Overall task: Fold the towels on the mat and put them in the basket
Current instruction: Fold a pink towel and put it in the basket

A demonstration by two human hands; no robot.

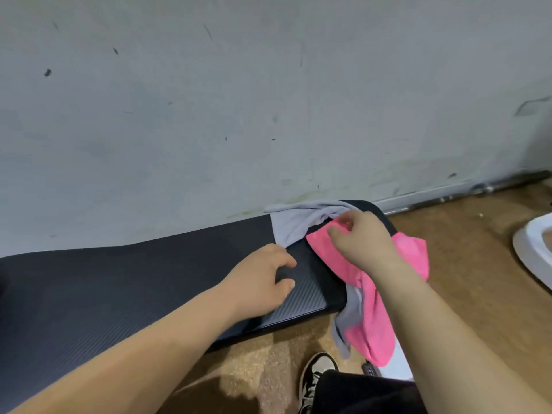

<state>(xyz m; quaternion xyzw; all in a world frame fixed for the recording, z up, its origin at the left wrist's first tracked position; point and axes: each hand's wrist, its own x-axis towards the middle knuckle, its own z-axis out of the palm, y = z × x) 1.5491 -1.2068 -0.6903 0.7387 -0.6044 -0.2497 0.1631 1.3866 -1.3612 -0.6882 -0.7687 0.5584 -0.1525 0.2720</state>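
Observation:
A black ribbed mat (149, 282) lies on the floor along the wall. At its far right end, a grey towel (298, 222) is spread in a crumpled heap. A pink towel (373, 309) lies over the mat's right edge and hangs down to the floor, with a strip of grey cloth (349, 315) beside it. My right hand (364, 243) rests on the pink towel and pinches its upper corner between thumb and forefinger. My left hand (265, 273) hovers over the mat just below the grey towel's lower corner, fingers loosely curled, with no cloth seen in them. The rim of a white basket (534, 249) shows at the right edge.
A scuffed grey wall (268, 100) rises directly behind the mat. Brown floor (463, 249) stretches between the mat and the basket. My shoe (316, 372) and black trouser leg are at the bottom, beside a white object (400, 366) under the pink towel.

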